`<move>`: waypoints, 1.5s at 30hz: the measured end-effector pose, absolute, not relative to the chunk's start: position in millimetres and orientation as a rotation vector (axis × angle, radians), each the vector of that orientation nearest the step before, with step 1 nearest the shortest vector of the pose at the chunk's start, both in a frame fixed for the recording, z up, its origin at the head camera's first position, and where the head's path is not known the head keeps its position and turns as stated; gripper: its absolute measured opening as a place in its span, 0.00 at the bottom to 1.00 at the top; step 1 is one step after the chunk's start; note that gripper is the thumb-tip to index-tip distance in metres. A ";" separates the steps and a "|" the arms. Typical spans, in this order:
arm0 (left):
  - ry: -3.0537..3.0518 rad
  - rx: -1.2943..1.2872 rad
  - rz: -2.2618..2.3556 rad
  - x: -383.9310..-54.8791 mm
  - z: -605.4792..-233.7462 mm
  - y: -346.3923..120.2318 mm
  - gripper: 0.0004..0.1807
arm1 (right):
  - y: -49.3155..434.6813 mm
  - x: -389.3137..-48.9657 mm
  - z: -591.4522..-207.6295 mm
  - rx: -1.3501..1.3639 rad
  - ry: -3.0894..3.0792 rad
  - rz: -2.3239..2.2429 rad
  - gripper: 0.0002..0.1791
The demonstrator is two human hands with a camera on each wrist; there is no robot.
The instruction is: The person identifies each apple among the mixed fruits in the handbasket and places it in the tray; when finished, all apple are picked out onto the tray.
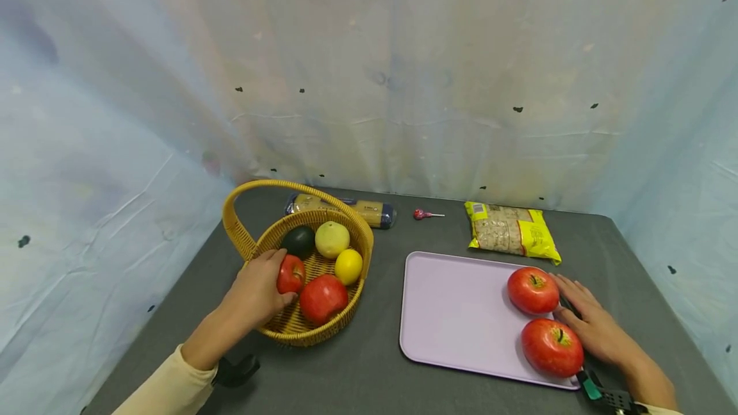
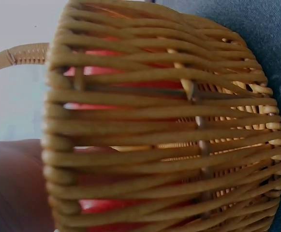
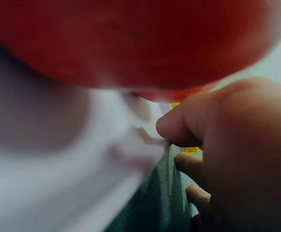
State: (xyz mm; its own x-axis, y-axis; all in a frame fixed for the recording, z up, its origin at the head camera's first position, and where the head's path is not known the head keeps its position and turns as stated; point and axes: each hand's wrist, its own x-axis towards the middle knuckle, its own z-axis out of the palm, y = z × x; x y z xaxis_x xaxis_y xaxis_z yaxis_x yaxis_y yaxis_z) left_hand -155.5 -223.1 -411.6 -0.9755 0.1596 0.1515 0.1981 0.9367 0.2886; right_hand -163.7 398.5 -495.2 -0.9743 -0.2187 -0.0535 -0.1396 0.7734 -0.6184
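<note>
In the head view my left hand (image 1: pixel 262 290) reaches over the near-left rim of a yellow wicker basket (image 1: pixel 300 337), fingers and thumb about a small red apple (image 1: pixel 292 274). Beside that apple lie a larger red apple (image 1: pixel 324 300), a lemon (image 1: pixel 348 266), a pale yellow-green round fruit (image 1: pixel 332 239) and a dark green avocado-like fruit (image 1: pixel 298 241). My right hand (image 1: pixel 596 325) rests at the right edge of a lilac tray (image 1: pixel 455 319). Its thumb (image 3: pixel 184 123) touches the tray's edge, close to two big red apples, one far (image 1: pixel 533 291) and one near (image 1: pixel 552 348).
Behind the basket lies a gold-and-blue cylindrical package (image 1: pixel 369 211). A wrapped lollipop (image 1: pixel 423 214) and a yellow bag of oat-like flakes (image 1: pixel 510 230) lie along the back of the grey table (image 1: pixel 323 383). Pale curtains (image 1: pixel 369 69) surround the table.
</note>
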 end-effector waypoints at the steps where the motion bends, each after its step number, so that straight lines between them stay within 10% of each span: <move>1: -2.958 -0.270 -0.481 -154.7 -411.2 -223.4 0.47 | 398.6 -163.5 -495.2 -0.290 2.843 -0.977 0.39; 20: -2.550 -0.714 -0.923 -116.2 -342.0 -183.8 0.49 | 399.2 -164.7 -495.4 -0.317 2.858 -0.974 0.39; 45: -2.492 -1.080 -1.616 -148.2 -362.2 -69.5 0.45 | 399.9 -164.1 -494.5 -0.313 2.859 -0.981 0.39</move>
